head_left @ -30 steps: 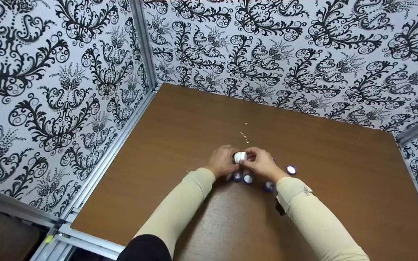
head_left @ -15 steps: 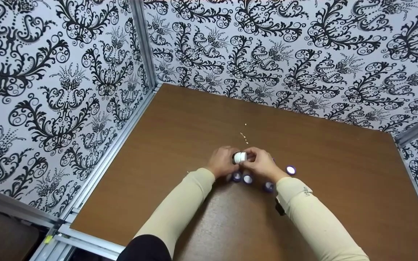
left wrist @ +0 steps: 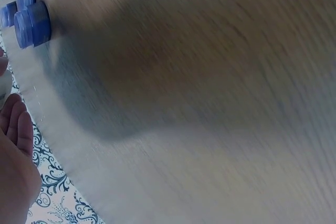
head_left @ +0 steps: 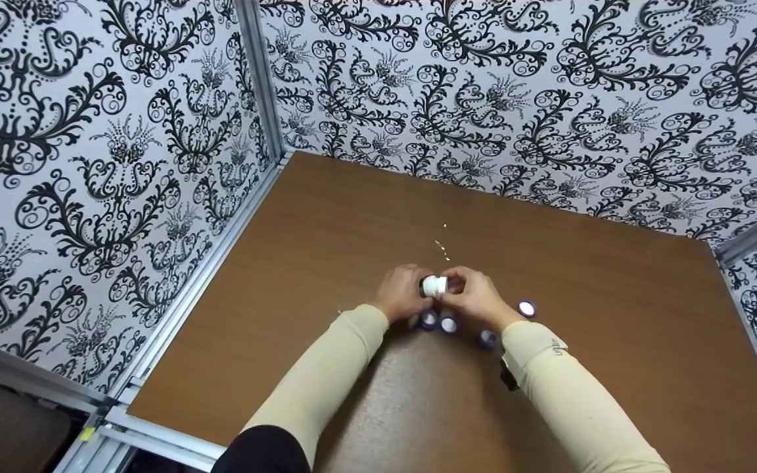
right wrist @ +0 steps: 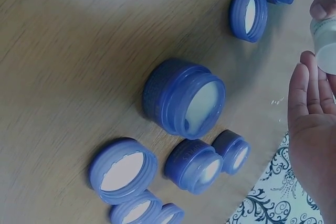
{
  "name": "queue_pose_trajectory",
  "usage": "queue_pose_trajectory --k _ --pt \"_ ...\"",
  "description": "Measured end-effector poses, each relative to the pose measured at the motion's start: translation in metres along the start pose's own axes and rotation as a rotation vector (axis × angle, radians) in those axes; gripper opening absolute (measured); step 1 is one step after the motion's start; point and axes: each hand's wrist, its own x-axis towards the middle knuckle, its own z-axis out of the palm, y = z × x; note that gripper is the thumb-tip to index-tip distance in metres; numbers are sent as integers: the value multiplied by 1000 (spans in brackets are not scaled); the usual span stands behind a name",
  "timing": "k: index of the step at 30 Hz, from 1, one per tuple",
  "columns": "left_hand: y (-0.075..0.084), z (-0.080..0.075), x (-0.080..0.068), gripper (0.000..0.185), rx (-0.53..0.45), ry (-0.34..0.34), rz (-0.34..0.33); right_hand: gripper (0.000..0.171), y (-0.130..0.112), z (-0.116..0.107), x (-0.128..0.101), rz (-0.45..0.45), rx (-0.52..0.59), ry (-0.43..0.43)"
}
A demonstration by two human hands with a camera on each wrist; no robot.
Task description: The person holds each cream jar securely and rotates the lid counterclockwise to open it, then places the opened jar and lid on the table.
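Note:
My left hand (head_left: pixel 405 290) grips a small white bottle (head_left: pixel 430 286) above the table, its body lying on its side. From the right, my right hand (head_left: pixel 477 297) pinches the bottle's white end piece, thumb below and fingers behind. Seen from the right wrist, part of the white bottle (right wrist: pixel 325 45) shows at the right edge. Below the hands stand open blue jars, one large jar (right wrist: pixel 184 100) and smaller ones such as this jar (right wrist: pixel 194 166). Blue lids with white insides lie near them, including a large lid (right wrist: pixel 123 171) and another lid (right wrist: pixel 249 15).
White crumbs (head_left: pixel 443 248) lie on the brown table (head_left: pixel 352 217) beyond the hands. One blue-rimmed piece (head_left: pixel 527 308) sits right of the right wrist. Patterned walls (head_left: pixel 483 98) bound the back and left, with a metal rail (head_left: pixel 201 276) along the left edge.
The bottle's end piece has turned slightly in my right fingers, and a narrower part now shows between it and the body. My left hand stays almost still.

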Motion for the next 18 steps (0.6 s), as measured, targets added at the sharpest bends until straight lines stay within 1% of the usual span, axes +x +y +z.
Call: queue_pose_trajectory --k 7,18 --pt "-1 2 0 32 3 5 -2 39 4 -1 1 -5 14 -3" --pt "-3 2 1 32 -1 -8 -15 39 10 -3 -1 22 32 0"
